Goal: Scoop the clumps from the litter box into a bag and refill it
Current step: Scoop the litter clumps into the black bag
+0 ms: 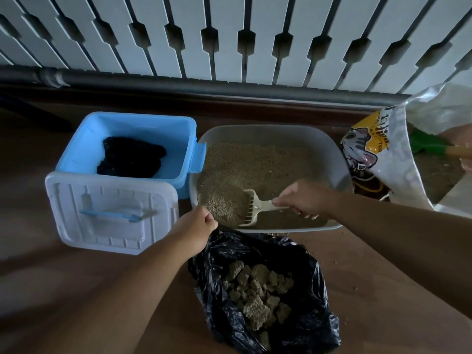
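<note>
Radiator (229, 39) spans the back wall. Grey litter box (329, 146) on floor, centre, w/ granular litter. Blue bin (84, 139) to its left, dark cloth inside; white lid (102, 213) leans at bin front. Litter sack (378, 154) to box's right, open. Black bag (293, 315) just in front of box, clumps (258, 284) inside. L hand (194, 231) pinches bag rim. R hand (306, 199) grips cream scoop (252, 208), head in litter.

I'm kneeling at home: white radiator (229, 39) along the wall, brown wooden floor (51, 290), cat's litter box (329, 146) (litter sack (383, 154) beside it).
</note>
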Available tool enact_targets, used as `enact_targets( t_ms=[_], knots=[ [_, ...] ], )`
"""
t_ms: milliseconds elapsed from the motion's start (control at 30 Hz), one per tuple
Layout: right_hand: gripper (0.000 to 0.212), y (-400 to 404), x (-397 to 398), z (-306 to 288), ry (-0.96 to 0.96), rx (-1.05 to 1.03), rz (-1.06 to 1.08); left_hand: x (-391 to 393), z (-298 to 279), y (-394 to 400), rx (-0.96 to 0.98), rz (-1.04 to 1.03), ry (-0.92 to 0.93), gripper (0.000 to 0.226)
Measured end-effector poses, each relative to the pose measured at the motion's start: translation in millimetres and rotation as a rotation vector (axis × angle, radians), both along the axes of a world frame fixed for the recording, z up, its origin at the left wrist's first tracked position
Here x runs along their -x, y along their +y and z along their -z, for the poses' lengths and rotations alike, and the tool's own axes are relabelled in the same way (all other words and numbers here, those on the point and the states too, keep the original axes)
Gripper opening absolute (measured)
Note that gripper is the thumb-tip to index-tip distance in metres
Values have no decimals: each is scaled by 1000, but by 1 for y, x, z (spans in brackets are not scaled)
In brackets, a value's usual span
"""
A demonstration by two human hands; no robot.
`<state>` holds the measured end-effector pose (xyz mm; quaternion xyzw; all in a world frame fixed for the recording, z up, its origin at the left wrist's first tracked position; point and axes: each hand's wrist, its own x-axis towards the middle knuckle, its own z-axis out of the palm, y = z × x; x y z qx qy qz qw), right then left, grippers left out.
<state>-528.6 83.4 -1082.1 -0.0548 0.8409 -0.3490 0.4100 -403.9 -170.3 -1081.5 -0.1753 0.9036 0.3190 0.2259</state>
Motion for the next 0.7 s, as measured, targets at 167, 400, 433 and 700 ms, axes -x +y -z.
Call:
enact_targets(
  t_ms=[167,400,433,700],
  knots=[
    [26,-6,-13,12,-97,64,136,1,1,-2,-20,2,-2,14],
    [35,31,-5,-7,-129,182,251,1,-5,5,29,-14,-25,16],
    [36,36,-6,-8,-142,219,285,1,-6,5,38,-14,-29,16],
    [27,74,-11,-25,-153,304,403,1,-23,11,69,-7,-24,21]
  ],
)
